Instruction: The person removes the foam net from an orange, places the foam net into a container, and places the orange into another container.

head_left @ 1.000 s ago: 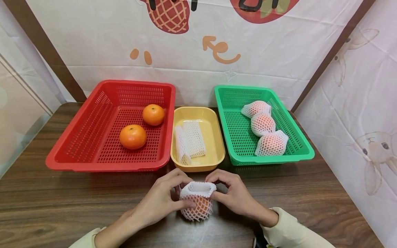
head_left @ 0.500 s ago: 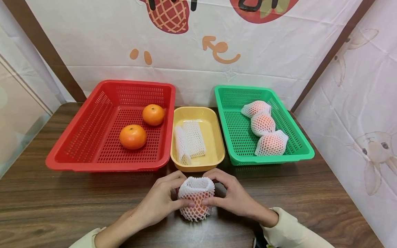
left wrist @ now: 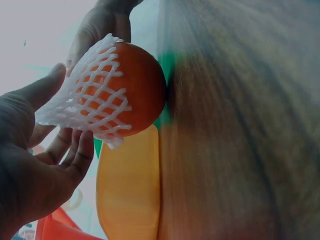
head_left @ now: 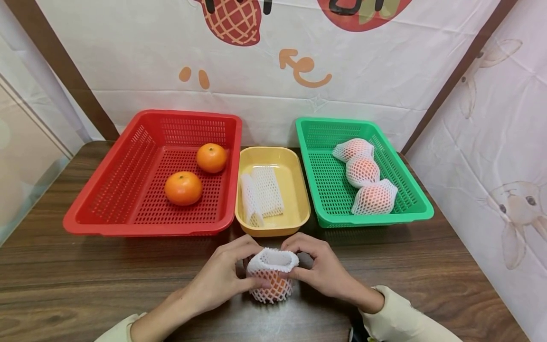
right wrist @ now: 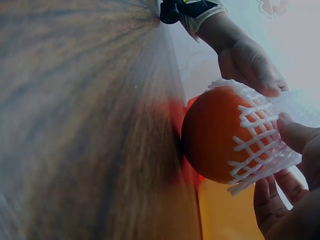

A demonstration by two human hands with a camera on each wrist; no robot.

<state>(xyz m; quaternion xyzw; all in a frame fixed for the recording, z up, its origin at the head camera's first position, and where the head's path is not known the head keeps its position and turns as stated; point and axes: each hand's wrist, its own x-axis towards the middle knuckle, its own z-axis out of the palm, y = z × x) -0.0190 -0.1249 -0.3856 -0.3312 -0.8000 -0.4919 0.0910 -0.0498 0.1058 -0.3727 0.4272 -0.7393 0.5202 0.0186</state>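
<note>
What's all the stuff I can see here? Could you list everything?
red basket: 1, red, left on table
bare oranges: 2, orange, in red basket
yellow tray: 1, yellow, middle
empty nets: 2, white, in yellow tray
green basket: 1, green, right
netted fruits: 3, white net over orange, in green basket
held orange: 1, orange, partly in white net, on table in front
left hand: grips the net
right hand: grips the net
</note>
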